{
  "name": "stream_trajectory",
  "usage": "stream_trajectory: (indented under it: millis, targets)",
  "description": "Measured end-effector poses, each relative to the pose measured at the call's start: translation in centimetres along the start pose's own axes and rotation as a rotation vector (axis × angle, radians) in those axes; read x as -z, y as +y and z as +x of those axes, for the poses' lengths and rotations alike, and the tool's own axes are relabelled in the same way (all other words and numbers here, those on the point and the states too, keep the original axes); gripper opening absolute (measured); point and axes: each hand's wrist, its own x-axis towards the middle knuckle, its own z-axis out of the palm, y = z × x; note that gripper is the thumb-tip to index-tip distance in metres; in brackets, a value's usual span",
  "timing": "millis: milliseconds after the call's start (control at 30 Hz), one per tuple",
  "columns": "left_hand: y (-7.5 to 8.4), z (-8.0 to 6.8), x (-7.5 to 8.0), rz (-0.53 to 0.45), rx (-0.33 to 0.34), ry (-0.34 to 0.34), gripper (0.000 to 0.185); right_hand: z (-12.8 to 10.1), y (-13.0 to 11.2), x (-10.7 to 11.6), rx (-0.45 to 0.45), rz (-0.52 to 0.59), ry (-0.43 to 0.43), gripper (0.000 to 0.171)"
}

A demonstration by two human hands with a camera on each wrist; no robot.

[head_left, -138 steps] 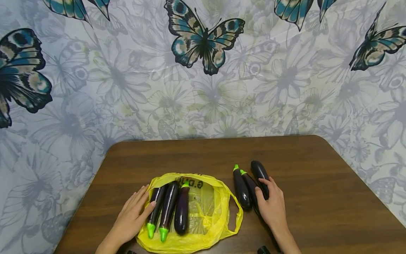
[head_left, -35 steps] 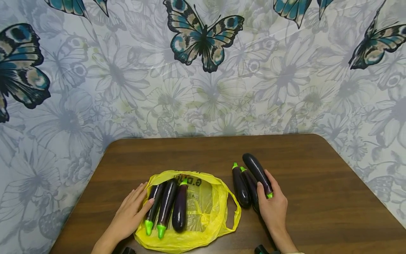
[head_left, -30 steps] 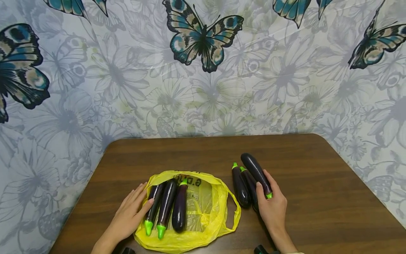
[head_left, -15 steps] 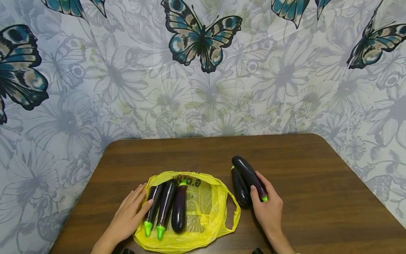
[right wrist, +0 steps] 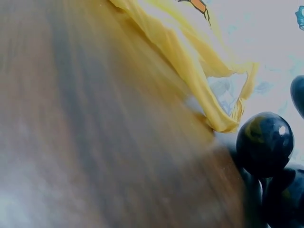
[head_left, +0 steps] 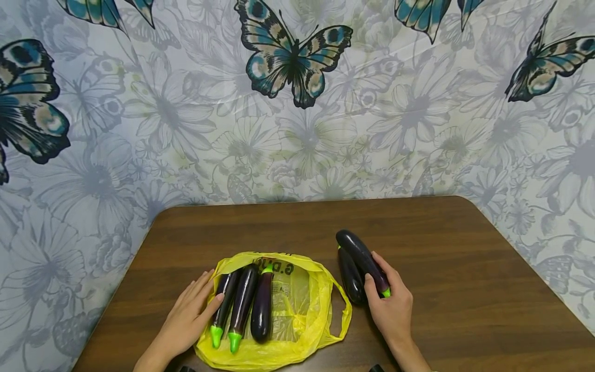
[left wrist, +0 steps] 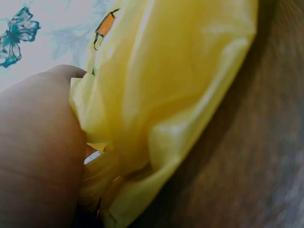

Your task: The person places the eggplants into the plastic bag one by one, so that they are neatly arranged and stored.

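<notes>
A yellow plastic bag [head_left: 304, 310] lies flat on the brown table [head_left: 465, 258], with three dark purple eggplants on it [head_left: 262, 307], green stems toward me. My left hand [head_left: 197, 310] rests flat on the bag's left edge, fingers straight, touching the leftmost eggplant [head_left: 224, 302]. My right hand [head_left: 383, 292] grips another eggplant [head_left: 360, 253] near its green stem and holds it tilted above an eggplant lying on the table [head_left: 349, 279]. The left wrist view shows the bag [left wrist: 166, 95] up close. In the right wrist view the bag's handle [right wrist: 209, 66] and a round eggplant end [right wrist: 264, 142] appear.
The table stands against a wall covered in butterfly and flower print [head_left: 297, 103]. Bare wood stretches behind the bag and to the right of my right hand. The table's rounded far corners lie at left and right.
My right hand has taken hold of the rightmost eggplant, lifted it off the table and carried it leftward over the other two lying there. The left hand has stayed put.
</notes>
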Motion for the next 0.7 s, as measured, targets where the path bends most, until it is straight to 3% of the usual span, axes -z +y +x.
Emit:
stream_trajectory:
  millis: [567, 700]
  targets:
    - [0.04, 0.0, 0.02, 0.0, 0.002, 0.002, 0.066, -0.02, -0.36, -0.28, 0.176, 0.034, 0.005, 0.059]
    - [0.12, 0.01, 0.08, -0.005, 0.005, -0.002, 0.066, -0.21, -0.48, -0.29, 0.161, 0.03, -0.026, 0.059]
